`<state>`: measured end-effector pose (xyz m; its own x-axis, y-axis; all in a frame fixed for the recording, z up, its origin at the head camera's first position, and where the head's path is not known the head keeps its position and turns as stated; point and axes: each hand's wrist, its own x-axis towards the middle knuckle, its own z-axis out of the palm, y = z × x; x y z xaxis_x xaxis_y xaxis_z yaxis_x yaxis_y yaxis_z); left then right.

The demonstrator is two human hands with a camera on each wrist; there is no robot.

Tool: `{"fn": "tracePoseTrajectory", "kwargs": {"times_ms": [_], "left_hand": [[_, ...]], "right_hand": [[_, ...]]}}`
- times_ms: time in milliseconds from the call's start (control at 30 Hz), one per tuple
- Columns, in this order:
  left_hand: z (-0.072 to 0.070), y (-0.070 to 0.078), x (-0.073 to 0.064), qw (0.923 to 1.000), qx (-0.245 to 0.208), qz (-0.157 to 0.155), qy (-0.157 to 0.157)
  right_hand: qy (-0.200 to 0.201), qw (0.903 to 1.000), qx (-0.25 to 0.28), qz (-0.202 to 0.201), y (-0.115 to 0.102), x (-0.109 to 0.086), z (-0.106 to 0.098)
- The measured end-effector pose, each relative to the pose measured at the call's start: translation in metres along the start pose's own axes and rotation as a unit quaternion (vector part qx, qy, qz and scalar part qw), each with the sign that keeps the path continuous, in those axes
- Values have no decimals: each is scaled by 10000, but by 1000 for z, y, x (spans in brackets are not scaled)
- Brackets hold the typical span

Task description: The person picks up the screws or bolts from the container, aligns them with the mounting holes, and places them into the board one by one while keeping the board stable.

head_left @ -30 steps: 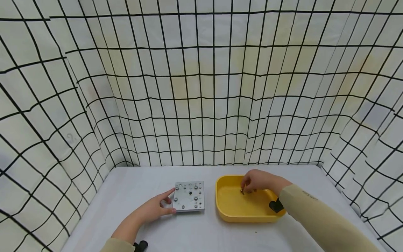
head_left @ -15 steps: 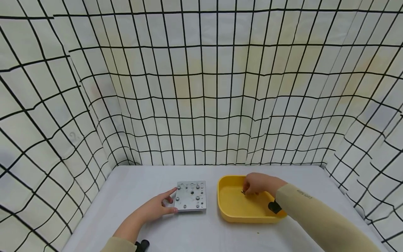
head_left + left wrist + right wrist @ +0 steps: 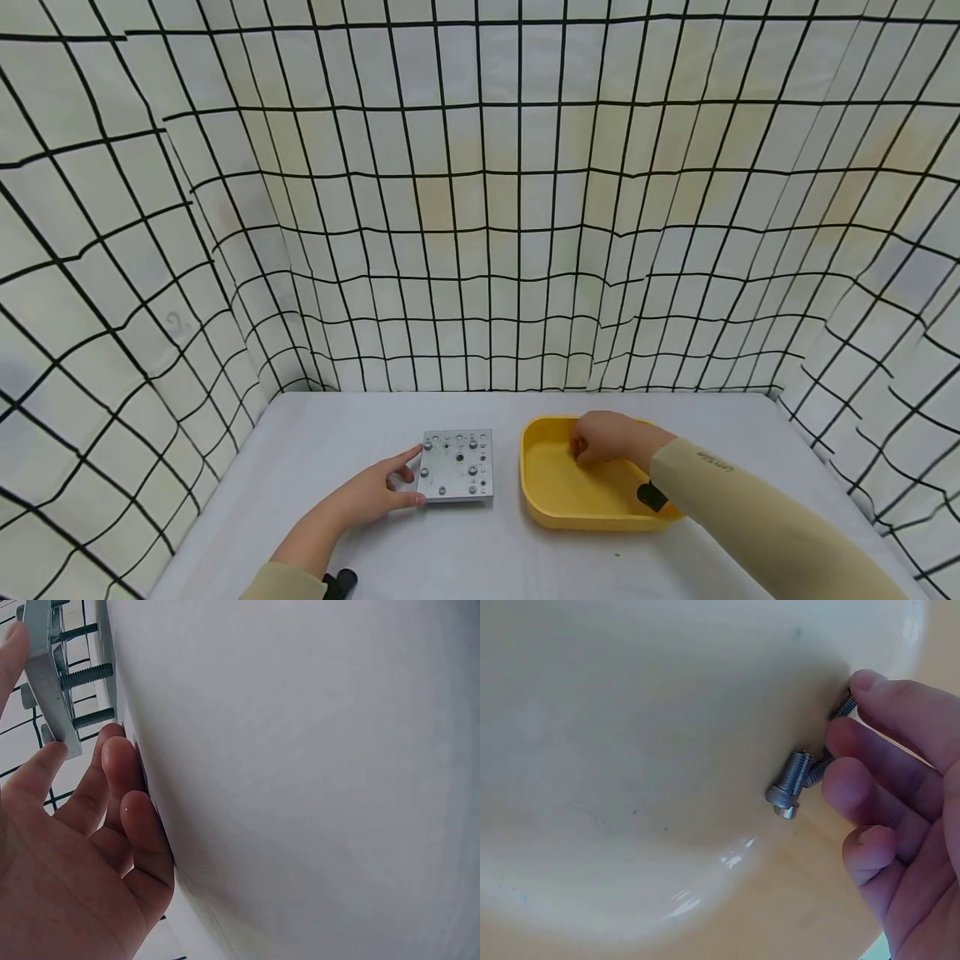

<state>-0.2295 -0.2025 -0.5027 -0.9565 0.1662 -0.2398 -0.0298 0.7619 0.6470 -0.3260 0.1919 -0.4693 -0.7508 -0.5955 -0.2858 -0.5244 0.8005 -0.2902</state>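
Note:
A square metal plate [image 3: 455, 467] with several bolt heads and holes lies on the white table. My left hand [image 3: 372, 493] grips its left side, index finger at the far corner and thumb at the near one. In the left wrist view, threaded bolt shanks [image 3: 86, 675] stick out beneath the plate. My right hand [image 3: 611, 437] is inside the yellow tray [image 3: 555, 504]. In the right wrist view, its thumb and index finger pinch a bolt [image 3: 845, 707], mostly hidden by the fingers. A socket-head bolt [image 3: 789, 784] lies beside the fingertips, with another bolt [image 3: 819, 769] partly behind it.
The white table [image 3: 487, 558] carries the plate at left and the tray at right. A tiny speck [image 3: 617, 555] lies in front of the tray. White walls with a black grid [image 3: 495, 250] stand behind and at both sides.
My right hand has lowered slightly in the tray, and the bolt seen at its fingertips is now hidden in the head view. My left hand stays on the plate. The head view shifted slightly.

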Motion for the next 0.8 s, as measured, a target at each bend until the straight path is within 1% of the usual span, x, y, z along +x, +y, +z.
{"fn": "tracePoseTrajectory", "kwargs": {"times_ms": [167,333,533,667,800], "left_hand": [[-1,2,-1,10000,19,71,-15],[-1,3,0,10000,33,46,-15],[0,1,2,10000,58,46,-20],[0,-1,2,10000,41,39,-25],[0,-2,3,10000,22,16,-10]], "right_hand": [[45,9995,-226,-229,3,2,3],[41,9992,-311,-255,2,2,4],[51,9985,-430,-328,1,2,5],[56,9986,-347,-383,1,1,4],[177,9989,-205,-375,1,-1,1]]}}
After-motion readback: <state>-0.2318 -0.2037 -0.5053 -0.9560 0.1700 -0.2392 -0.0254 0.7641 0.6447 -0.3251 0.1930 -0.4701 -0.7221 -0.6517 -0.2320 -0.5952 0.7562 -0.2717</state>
